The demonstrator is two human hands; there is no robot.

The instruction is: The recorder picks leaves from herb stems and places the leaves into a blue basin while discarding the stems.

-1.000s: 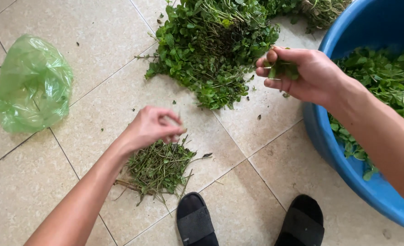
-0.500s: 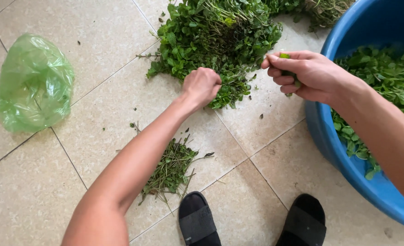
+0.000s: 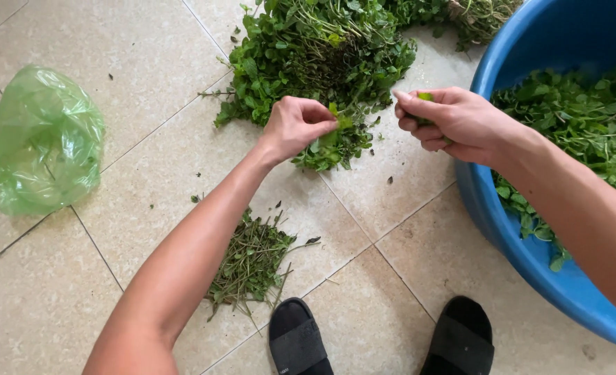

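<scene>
Our left hand [image 3: 295,125] has drawn a sprig [image 3: 332,128] off the herb pile [image 3: 315,48].
Its fingers pinch that sprig; our right hand [image 3: 454,121] clasps leaves [image 3: 426,97] beside the tub [image 3: 530,42].

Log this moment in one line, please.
left hand: pinching sprig from herb pile | right hand: gripping picked leaves | stems heap | blue basin

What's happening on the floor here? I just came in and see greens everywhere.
A person is sorting leafy herbs by hand. The left hand pinches a sprig at the edge of the big herb pile on the tiles. The right hand holds a few green leaves beside the blue tub, which holds more greens. Bare stems lie by the sandals, a green bag further left.
</scene>
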